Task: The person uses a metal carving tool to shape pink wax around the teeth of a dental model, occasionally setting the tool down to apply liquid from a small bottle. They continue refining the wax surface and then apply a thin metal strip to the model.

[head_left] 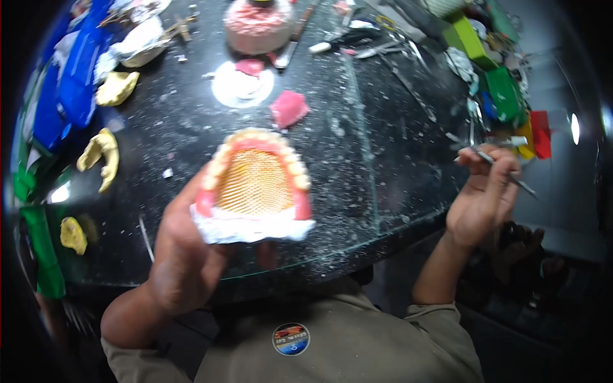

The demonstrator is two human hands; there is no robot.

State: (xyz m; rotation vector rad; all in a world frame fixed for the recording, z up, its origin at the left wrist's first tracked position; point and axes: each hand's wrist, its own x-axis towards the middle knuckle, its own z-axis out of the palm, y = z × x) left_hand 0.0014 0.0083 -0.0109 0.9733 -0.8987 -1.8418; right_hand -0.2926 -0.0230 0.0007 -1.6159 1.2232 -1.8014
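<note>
My left hand (185,239) holds up a denture model (254,226) from its left side and below, its fingers partly hidden behind it. The model has a row of pale teeth, pink gum material, a gold mesh over the palate and a white plaster edge. Well to the right, my right hand (486,185) is closed on a thin metal tool (525,186), pinched between thumb and fingers. Behind the model, a pink wax piece (289,108) lies on the dark table (332,159).
A round container (257,27) of pink material stands at the back. Yellowish plaster pieces (101,158) lie at left, near blue bins (80,83). Pliers and metal tools (383,48) lie at the back right, beside green bins (504,94). White crumbs dot the table.
</note>
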